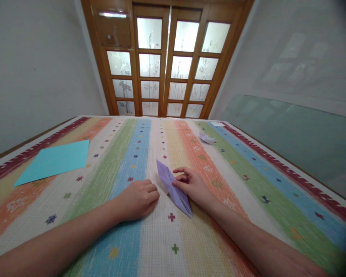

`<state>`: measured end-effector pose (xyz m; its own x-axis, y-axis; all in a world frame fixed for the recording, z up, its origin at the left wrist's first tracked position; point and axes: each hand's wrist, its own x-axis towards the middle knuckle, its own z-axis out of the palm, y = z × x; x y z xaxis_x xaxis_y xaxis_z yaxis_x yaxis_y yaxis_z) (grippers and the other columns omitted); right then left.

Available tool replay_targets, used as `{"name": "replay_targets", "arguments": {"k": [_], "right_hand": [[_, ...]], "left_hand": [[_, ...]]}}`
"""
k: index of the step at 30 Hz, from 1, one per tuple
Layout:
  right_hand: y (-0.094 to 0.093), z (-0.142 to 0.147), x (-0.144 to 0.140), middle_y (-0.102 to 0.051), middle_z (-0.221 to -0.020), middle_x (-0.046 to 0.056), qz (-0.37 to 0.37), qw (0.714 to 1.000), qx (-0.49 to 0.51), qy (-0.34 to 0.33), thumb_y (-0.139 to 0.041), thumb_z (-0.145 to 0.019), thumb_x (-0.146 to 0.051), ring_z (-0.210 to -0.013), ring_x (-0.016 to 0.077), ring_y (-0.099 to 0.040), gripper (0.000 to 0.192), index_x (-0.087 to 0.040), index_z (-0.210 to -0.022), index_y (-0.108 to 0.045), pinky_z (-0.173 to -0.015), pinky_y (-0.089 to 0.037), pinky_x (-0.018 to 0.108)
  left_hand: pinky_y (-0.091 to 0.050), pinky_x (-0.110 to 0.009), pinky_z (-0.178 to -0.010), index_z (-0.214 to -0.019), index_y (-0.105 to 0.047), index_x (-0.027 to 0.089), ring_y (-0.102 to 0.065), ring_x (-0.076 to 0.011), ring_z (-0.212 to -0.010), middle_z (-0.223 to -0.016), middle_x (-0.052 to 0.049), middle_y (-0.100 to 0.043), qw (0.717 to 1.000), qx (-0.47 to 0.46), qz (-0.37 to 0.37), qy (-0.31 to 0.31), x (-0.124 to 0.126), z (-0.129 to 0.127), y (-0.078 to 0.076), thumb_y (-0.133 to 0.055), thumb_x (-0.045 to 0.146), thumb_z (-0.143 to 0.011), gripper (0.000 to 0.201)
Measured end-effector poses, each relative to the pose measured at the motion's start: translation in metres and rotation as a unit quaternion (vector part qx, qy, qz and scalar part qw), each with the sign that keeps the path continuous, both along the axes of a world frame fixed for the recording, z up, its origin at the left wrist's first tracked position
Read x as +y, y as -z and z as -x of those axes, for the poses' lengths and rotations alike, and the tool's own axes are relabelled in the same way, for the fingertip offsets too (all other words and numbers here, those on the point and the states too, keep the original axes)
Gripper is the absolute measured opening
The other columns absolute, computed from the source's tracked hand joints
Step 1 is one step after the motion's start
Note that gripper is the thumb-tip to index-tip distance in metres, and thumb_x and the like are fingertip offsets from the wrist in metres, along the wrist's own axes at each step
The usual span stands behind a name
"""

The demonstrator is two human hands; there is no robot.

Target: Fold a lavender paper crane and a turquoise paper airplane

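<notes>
Between the striped, cloth-covered desk's (pixel 103 161) side edges, the right hand (pixel 194 186) pinches a folded lavender paper diamond (pixel 174 191) that excess pressure could crease, the left hand's (pixel 140 198) fingers curled together.

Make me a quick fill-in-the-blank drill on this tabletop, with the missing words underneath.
1. The right hand holds the purple folded paper between its fingers and ____.
2. The turquoise sheet lies nearer the left hand than the ____ hand.
3. The small pale folded paper lies ____ from the person than the purple one.
4. The tablecloth has broad coloured ____.

Missing words: thumb; right; farther; stripes.
</notes>
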<state>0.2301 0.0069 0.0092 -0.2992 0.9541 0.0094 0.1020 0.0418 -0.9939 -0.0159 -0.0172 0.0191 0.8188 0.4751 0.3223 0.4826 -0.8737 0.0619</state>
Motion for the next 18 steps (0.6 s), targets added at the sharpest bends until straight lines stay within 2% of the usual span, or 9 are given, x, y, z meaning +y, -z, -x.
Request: {"name": "replay_targets", "arguments": {"k": [4,10,13,14,16,17,18], "right_hand": [[0.002,-0.004,0.010,-0.069,-0.079,-0.001,0.066,0.993,0.082,0.050,-0.083,-0.070,-0.032,-0.063,0.0121,-0.060,0.050,-0.020,-0.113,-0.061,-0.056,-0.041,0.024],[0.003,-0.008,0.020,-0.071,-0.095,0.005,0.169,0.970,0.155,0.080,-0.080,-0.074,-0.021,-0.075,0.0140,-0.064,0.032,-0.021,-0.104,-0.068,-0.062,-0.049,0.023],[0.001,-0.009,0.026,-0.071,-0.090,0.006,0.188,0.967,0.156,0.070,-0.076,-0.076,-0.017,-0.070,0.0138,-0.064,0.023,-0.019,-0.098,-0.069,-0.061,-0.050,0.024],[0.000,-0.009,0.028,-0.070,-0.086,0.006,0.195,0.966,0.157,0.069,-0.075,-0.076,-0.015,-0.068,0.0135,-0.063,0.021,-0.018,-0.096,-0.069,-0.060,-0.050,0.024],[-0.005,-0.008,0.033,-0.069,-0.081,0.004,0.204,0.963,0.164,0.069,-0.074,-0.076,-0.012,-0.065,0.0132,-0.062,0.019,-0.018,-0.093,-0.067,-0.059,-0.050,0.024],[-0.008,-0.007,0.035,-0.069,-0.080,0.004,0.206,0.961,0.170,0.068,-0.073,-0.077,-0.012,-0.065,0.0132,-0.063,0.018,-0.018,-0.092,-0.065,-0.059,-0.050,0.024],[-0.010,-0.005,0.036,-0.068,-0.080,0.004,0.205,0.960,0.178,0.067,-0.072,-0.078,-0.012,-0.065,0.0132,-0.063,0.017,-0.018,-0.092,-0.064,-0.060,-0.051,0.024]], "left_hand": [[-0.047,-0.033,-0.075,-0.087,-0.065,0.017,-0.059,-0.0206,-0.080,-0.083,-0.006,-0.065,0.999,0.007,0.016,-0.048,0.006,-0.001,0.006,-0.049,0.021,-0.097,0.019],[-0.047,-0.034,-0.073,-0.105,-0.067,0.016,-0.060,-0.0226,-0.083,-0.089,-0.008,-0.067,0.996,0.059,-0.014,-0.062,-0.001,-0.008,0.013,-0.044,0.019,-0.100,0.023],[-0.046,-0.034,-0.072,-0.104,-0.068,0.015,-0.060,-0.0235,-0.083,-0.090,-0.010,-0.068,0.996,0.064,0.014,-0.062,-0.002,-0.008,0.008,-0.045,0.016,-0.098,0.024],[-0.045,-0.034,-0.073,-0.101,-0.069,0.016,-0.061,-0.0236,-0.083,-0.090,-0.010,-0.068,0.996,0.046,0.046,-0.059,0.000,-0.007,0.004,-0.047,0.017,-0.097,0.022],[-0.045,-0.034,-0.077,-0.090,-0.072,0.017,-0.061,-0.0232,-0.082,-0.087,-0.009,-0.069,0.984,-0.035,0.164,-0.060,0.008,-0.004,-0.003,-0.057,0.022,-0.090,0.015],[-0.044,-0.033,-0.077,-0.084,-0.072,0.018,-0.062,-0.0225,-0.081,-0.083,-0.008,-0.069,0.961,-0.096,0.252,-0.065,0.014,-0.003,-0.007,-0.064,0.025,-0.085,0.011],[-0.045,-0.032,-0.077,-0.079,-0.072,0.018,-0.062,-0.0216,-0.078,-0.079,-0.007,-0.070,0.916,-0.173,0.349,-0.092,0.021,-0.002,-0.010,-0.071,0.028,-0.079,0.011]]}}
